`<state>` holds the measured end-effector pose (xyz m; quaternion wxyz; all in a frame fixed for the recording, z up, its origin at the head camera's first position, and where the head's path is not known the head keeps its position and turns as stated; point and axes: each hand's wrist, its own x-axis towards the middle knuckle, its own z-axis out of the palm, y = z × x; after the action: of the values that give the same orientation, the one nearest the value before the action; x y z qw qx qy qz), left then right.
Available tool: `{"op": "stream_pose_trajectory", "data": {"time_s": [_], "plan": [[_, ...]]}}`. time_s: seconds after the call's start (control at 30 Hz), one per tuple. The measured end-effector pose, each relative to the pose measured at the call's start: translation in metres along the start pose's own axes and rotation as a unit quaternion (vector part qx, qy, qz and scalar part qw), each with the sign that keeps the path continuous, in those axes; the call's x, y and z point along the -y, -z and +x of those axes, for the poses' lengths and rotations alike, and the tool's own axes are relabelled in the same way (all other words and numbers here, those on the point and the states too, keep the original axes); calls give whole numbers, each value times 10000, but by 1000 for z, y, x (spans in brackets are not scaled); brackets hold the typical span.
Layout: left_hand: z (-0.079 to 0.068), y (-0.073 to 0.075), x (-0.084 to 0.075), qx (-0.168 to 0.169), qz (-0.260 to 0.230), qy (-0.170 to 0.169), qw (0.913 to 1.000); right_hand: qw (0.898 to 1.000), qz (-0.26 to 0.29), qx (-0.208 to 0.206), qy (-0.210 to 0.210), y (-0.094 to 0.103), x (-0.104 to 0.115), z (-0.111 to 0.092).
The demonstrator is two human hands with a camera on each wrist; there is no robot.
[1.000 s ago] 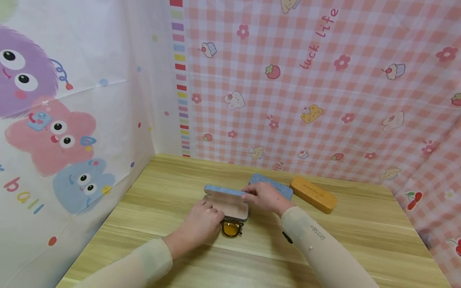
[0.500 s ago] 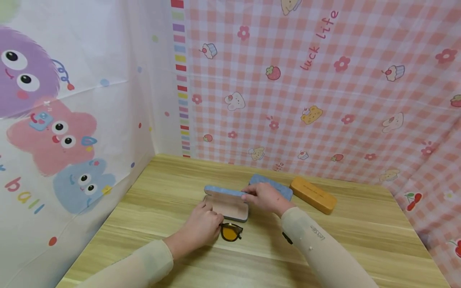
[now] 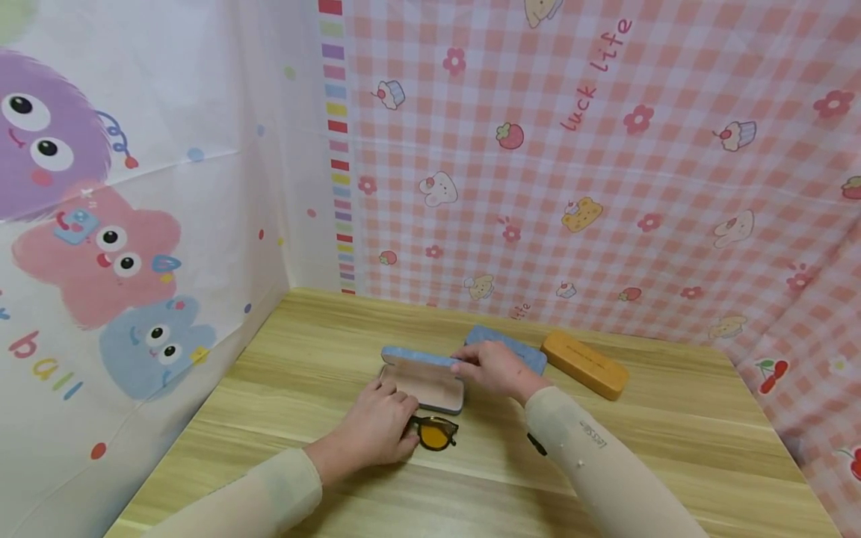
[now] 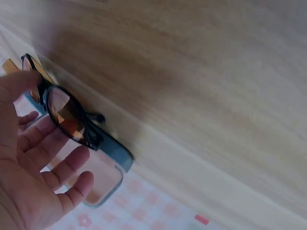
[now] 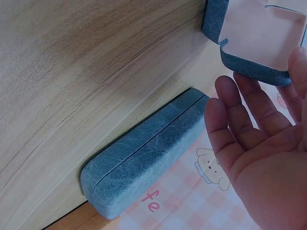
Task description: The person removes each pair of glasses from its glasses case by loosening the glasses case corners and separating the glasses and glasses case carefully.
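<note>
Your left hand [image 3: 374, 427] pinches one pair of sunglasses [image 3: 436, 433], well off the worktop's [image 3: 504, 486] back edge; your right hand [image 3: 499, 368] grips one open case [image 3: 439, 394]; nearer that edge, one blue case [image 3: 533, 355], one orange case [image 3: 585, 365].

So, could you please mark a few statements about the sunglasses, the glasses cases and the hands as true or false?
1. The left hand holds the amber-lensed sunglasses. True.
2. The right hand grips the open blue glasses case by its lid. True.
3. The sunglasses lie inside that case. False: they are outside it, in the left hand.
4. Both blue cases stand open. False: the farther blue case is closed.
5. An orange glasses case rests on the table. True.
</note>
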<state>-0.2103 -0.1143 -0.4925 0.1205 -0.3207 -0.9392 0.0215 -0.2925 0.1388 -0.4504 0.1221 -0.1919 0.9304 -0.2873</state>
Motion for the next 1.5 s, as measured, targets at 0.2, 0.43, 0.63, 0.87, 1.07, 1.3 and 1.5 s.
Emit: {"op": "stream_pose_trajectory", "data": {"time_s": [0.2, 0.43, 0.63, 0.87, 1.07, 1.3, 1.5], "plan": [[0, 10, 4, -243, -224, -155, 9993, 9999, 27, 19, -95, 1, 1, 0], [8, 20, 24, -2019, -492, -169, 9780, 10000, -74, 10, -6, 2, 1, 0], [14, 20, 56, -1725, -1812, 1466, 9570, 10000, -48, 33, -13, 2, 1, -1], [8, 5, 82, -16, -2878, 2036, 9358, 9999, -114, 24, 43, 2, -1, 0], [10, -10, 85, 466, -2867, 1847, 9389, 10000, -48, 8, -42, 2, 1, 0], [15, -13, 84, 601, -2824, 1735, 9415, 10000, -32, -22, 38, 1, 0, 0], [19, -19, 85, 778, -3011, 1855, 9321, 10000, 6, 31, 15, 0, -1, 1]]}}
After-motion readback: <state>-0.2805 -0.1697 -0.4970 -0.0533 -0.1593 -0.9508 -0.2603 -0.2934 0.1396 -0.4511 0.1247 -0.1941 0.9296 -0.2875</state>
